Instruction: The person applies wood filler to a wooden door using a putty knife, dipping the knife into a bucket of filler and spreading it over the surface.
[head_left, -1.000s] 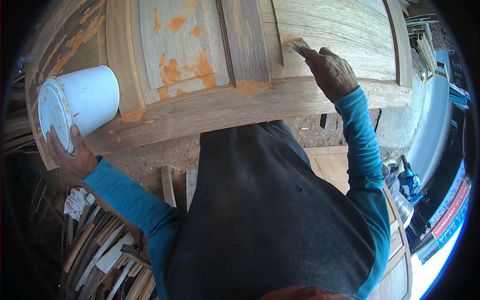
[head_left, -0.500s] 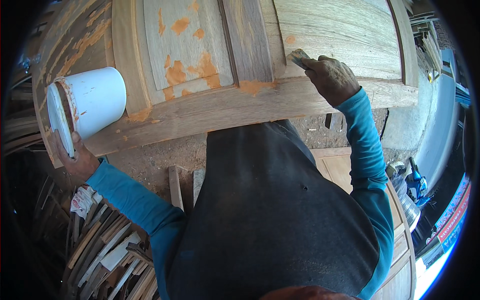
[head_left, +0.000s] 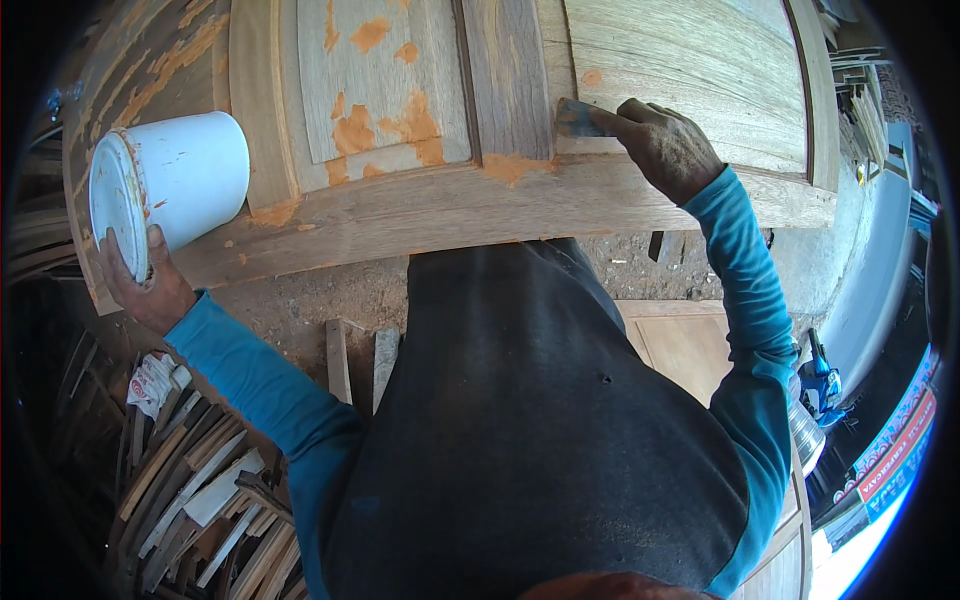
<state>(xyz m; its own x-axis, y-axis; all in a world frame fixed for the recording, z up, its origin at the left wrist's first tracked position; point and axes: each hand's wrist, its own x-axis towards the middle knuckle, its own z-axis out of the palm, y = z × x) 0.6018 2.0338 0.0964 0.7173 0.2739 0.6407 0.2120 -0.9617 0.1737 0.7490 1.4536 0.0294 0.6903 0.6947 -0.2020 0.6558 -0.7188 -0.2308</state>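
Note:
At the left, my left hand [head_left: 145,285] grips the round white lid [head_left: 112,200] of a white bucket [head_left: 195,170], thumb on the rim side and fingers on the lid face. Orange filler smears the bucket's rim and side. My right hand [head_left: 668,150] is closed around a putty knife [head_left: 580,118], its handle hidden in the fist. The dark, flat blade lies by the lower left corner of the right panel of a wooden door [head_left: 380,222]. Orange filler patches [head_left: 355,132] mark the middle panel, and a smear [head_left: 512,168] covers the joint left of the blade.
Offcut wood strips [head_left: 215,490] are piled at the lower left, with a white bag [head_left: 150,385] on them. Another panelled door [head_left: 685,345] lies to my right, below the first. A metal can [head_left: 805,435] and a colourful banner [head_left: 900,440] show at the far right.
The lid has come closer onto the bucket, closing the gap seen before. My right hand has turned the knife, so its blade points left and has shifted slightly left.

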